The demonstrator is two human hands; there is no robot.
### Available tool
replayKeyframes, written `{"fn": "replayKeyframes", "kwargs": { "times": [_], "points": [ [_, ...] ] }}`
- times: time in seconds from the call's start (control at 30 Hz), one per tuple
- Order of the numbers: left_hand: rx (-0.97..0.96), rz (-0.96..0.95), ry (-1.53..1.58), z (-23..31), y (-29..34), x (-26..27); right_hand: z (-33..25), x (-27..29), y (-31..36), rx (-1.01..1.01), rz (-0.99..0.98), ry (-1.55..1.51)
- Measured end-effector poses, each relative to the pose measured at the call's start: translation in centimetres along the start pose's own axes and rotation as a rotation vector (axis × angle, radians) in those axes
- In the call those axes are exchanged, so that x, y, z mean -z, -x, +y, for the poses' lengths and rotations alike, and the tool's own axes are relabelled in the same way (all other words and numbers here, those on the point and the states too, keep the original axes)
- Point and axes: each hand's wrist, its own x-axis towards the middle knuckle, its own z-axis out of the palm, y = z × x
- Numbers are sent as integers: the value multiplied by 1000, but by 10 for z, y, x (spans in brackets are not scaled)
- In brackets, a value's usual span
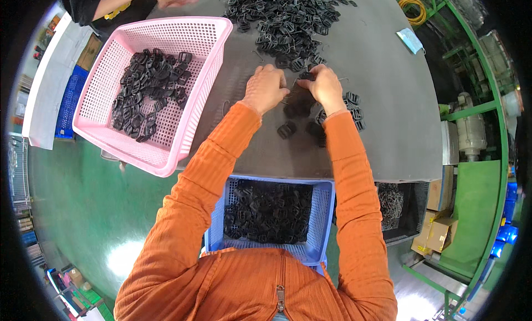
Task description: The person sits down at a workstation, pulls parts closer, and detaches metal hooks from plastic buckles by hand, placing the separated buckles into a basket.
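Over the grey table my left hand (266, 89) is closed, thumb and fingers pressed together; what they hold, if anything, is too small to make out. Close beside it, my right hand (326, 89) pinches a black plastic buckle (306, 75). Below and between the hands are dark, blurred buckles (300, 103), and a single buckle (286, 130) lies nearer the table's front edge. Several buckles (353, 106) sit just right of my right wrist. Past my fingertips spreads a large heap of black buckles (288, 22), with thin bent wires (257, 56) at its near end.
A pink basket (198, 99) partly filled with buckles stands on the left. Below the table edge, a blue basket (324, 216) of black pieces is before my body. Another person's hand (174, 0) shows at the far left. A face mask (410, 40) lies far right.
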Motion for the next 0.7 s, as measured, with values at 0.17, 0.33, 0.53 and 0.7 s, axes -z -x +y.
{"fn": "replayKeyframes", "kwargs": {
  "times": [0.17, 0.33, 0.53, 0.7],
  "points": [
    [-86, 140, 77, -10, 32, 1, 17, 20, -28, -55, -270, -226],
    [-61, 174, 223, -5, 60, 0, 14, 38, -47, -73, -193, -192],
    [-218, 235, 154, 1, 61, 2, 16, 44, -43, 58, 102, 237],
    [-201, 107, -88, 11, 52, -4, 57, 38, -31, 61, 138, -756]
  ]
}}
